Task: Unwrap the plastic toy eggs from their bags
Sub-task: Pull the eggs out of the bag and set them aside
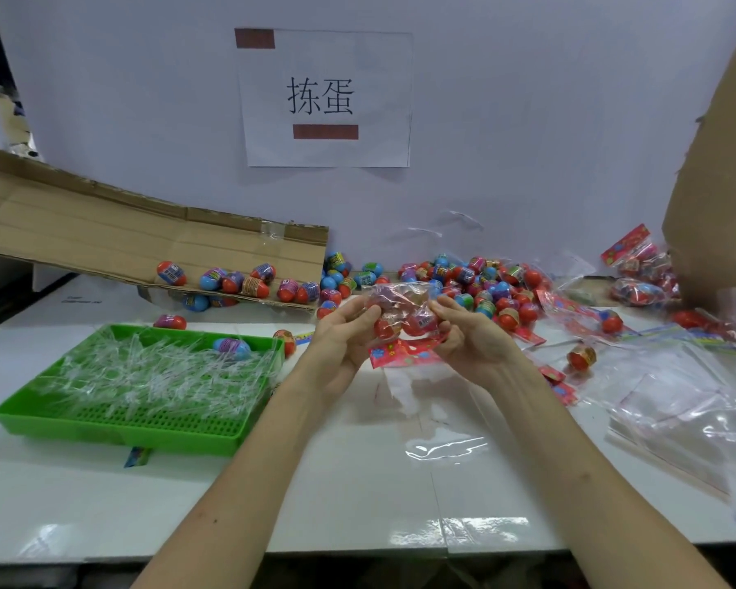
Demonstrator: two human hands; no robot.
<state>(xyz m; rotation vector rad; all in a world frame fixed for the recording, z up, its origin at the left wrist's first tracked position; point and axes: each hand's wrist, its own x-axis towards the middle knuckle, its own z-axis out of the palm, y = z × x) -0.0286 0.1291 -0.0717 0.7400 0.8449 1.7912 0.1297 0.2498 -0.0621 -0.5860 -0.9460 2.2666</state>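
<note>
- A clear bag of plastic toy eggs is held above the bench, to the right of the green tray. It is gripped on one side by the left hand and on the other by the right hand, both hands curled round the film.
- The red header card hangs below the hands, so the bag seems not yet emptied.
- If the film is torn too sharply, eggs may drop and roll off the glossy bench. The front edge, nearer than the green tray, has no lip.
- Freed eggs may bounce into the empty bags far right of the green tray and be lost under the film.
- A slipping grip is likely, since the film is slick and the eggs shift inside.
- An egg could also fall among the clear strips in the green tray, where one egg already lies.
- The bench is white and shiny, and light is reflected on it.
- Behind the green tray lies a cardboard sheet with eggs along its edge. Behind and right of the green tray is a pile of loose eggs.
- Sealed bags lie far right of the green tray, beside a cardboard box.
- A paper sign is taped to the white wall well behind the green tray.
</note>
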